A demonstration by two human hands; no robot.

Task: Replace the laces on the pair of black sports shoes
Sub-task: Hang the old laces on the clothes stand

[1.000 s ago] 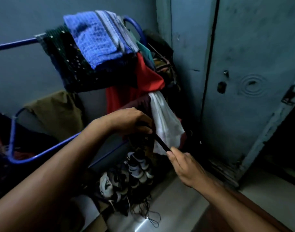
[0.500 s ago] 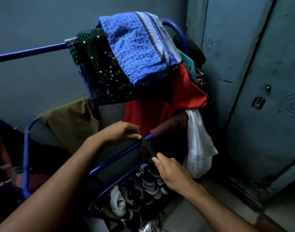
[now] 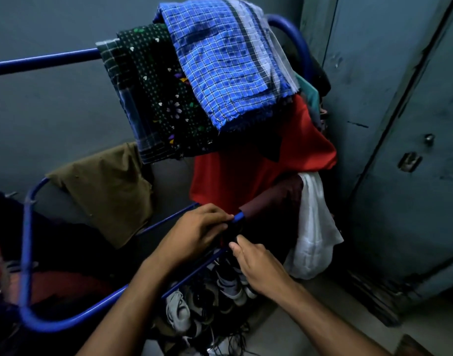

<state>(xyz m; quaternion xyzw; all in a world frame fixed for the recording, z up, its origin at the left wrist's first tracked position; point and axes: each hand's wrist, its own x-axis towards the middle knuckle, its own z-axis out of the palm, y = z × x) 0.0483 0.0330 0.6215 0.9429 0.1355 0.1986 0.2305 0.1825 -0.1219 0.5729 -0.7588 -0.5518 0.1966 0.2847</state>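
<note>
Both hands met at a rack rail (image 3: 239,216), the left hand (image 3: 192,235) just left of the grip and the right hand (image 3: 258,263) just below it, their fingertips close together over a dark strip (image 3: 231,231) too dim to make out. Shoes (image 3: 230,289) lay below the grip, under the rails. Cloths (image 3: 220,60) hung above it on the top rail; another cloth (image 3: 315,227) hung just right. A door (image 3: 400,124) stood further right, a wall (image 3: 40,111) behind.
</note>
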